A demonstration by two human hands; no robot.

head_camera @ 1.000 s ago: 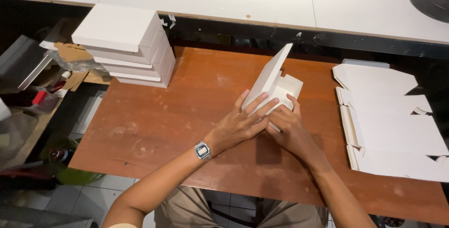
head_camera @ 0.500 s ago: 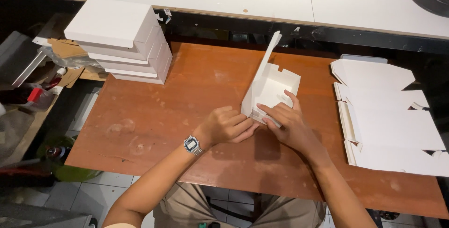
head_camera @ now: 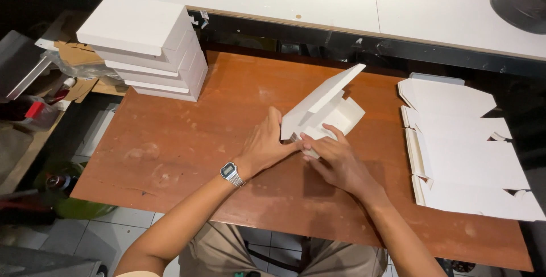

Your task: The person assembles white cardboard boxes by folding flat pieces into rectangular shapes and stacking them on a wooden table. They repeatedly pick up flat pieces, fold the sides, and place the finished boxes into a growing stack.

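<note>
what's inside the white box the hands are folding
The half-folded white box looks empty: only its bare white inner walls show. The raised lid and both hands, left hand and right hand, cover the near corner.

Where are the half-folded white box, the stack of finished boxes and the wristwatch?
half-folded white box (head_camera: 324, 98), head view, on its raised lid flap
stack of finished boxes (head_camera: 133, 24), head view, on the top box's lid
wristwatch (head_camera: 230, 170), head view, on its face, left wrist

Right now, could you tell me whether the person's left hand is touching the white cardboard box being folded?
Touching. The head view shows the left hand pressed against the near side of the white cardboard box, fingers flat on its panel.
</note>
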